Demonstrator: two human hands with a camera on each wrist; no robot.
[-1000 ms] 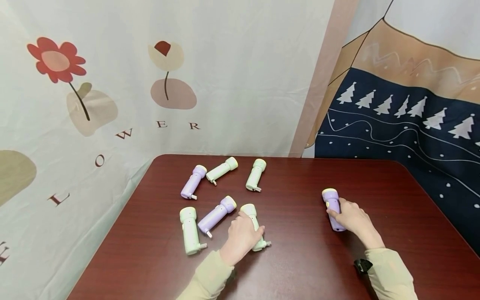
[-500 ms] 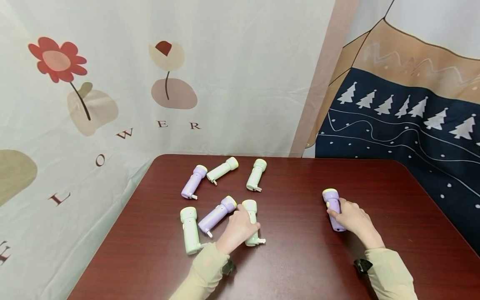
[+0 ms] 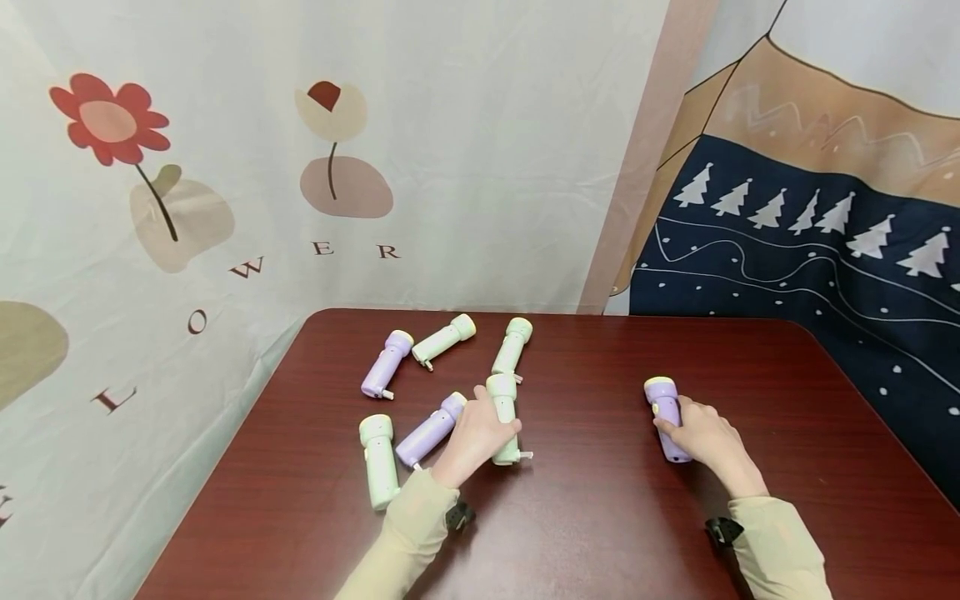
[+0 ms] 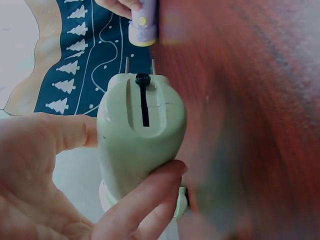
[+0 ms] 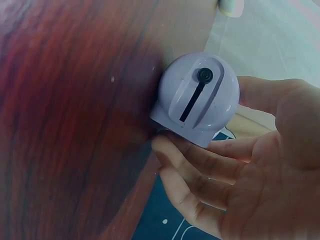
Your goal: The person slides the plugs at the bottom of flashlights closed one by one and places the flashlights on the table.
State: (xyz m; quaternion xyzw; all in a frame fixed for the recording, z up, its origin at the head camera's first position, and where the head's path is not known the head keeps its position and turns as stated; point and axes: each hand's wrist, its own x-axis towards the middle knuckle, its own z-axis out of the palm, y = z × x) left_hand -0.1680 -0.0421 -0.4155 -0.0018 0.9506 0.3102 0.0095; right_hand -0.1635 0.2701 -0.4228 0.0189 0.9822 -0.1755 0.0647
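My left hand grips a light green flashlight near the middle of the table, thumb on one side and fingers on the other. In the left wrist view, two metal prongs stick out from the end of this green flashlight, beside a black slider. My right hand holds a purple flashlight by its body at the right of the table. The right wrist view shows the end of the purple flashlight with a slot and black slider; no prongs show there.
Several other flashlights lie on the brown table: a green one just behind the held one, another green and a purple at the back left, a purple and a green beside my left arm. A patterned curtain hangs behind.
My left hand has moved the green flashlight away from me, up close to the green one at the back. The right hand and its purple flashlight stay where they were.
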